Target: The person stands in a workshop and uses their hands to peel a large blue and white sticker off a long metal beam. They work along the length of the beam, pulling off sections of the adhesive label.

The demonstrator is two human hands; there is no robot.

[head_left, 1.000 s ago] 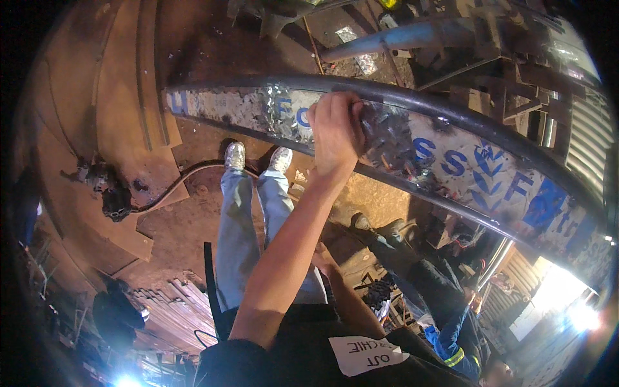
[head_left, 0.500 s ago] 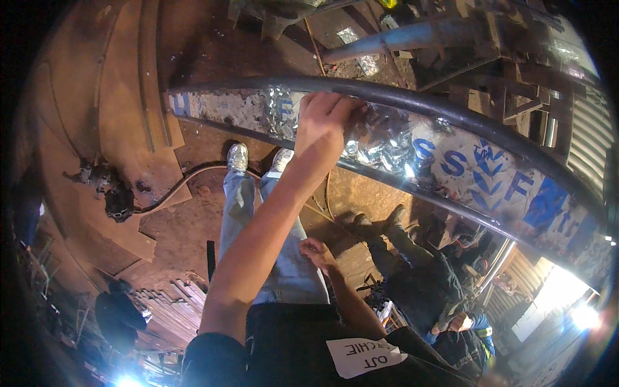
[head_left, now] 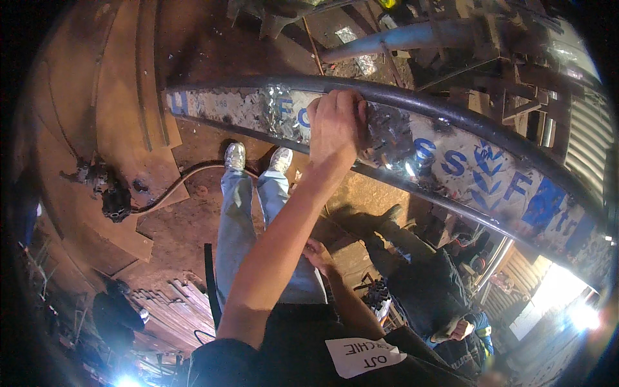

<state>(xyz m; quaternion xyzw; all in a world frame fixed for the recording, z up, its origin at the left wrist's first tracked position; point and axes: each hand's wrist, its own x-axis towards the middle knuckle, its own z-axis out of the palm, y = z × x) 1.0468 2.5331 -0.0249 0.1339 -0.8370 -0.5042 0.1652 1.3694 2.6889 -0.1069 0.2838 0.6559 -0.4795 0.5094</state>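
A long tabletop [head_left: 509,166], edged with dark rounded tube and covered in worn white sheeting with blue print, runs across in front of me. My left hand [head_left: 337,126] rests on its middle, fingers curled down toward the far rim. Whatever lies under those fingers is hidden from view. Dark flakes and shiny scraps [head_left: 391,134] lie on the surface just right of that hand. Down by my thigh hangs my right hand [head_left: 318,255], partly covered by my left forearm. Its fingers look loosely bent, with nothing visible in them.
Another person [head_left: 429,284] in dark clothing is close on my right. Large brown sheets [head_left: 122,71] lie at the left, with a dark machine [head_left: 117,203] and its hose [head_left: 174,189]. A blue pipe [head_left: 400,40] and metal frames stand beyond the tabletop. Bright lights glare low on both sides.
My left hand has moved a little to the right along the tabletop, now covering some of the shiny scraps. The right hand is now more hidden behind my left forearm. The nearby person's legs have shifted.
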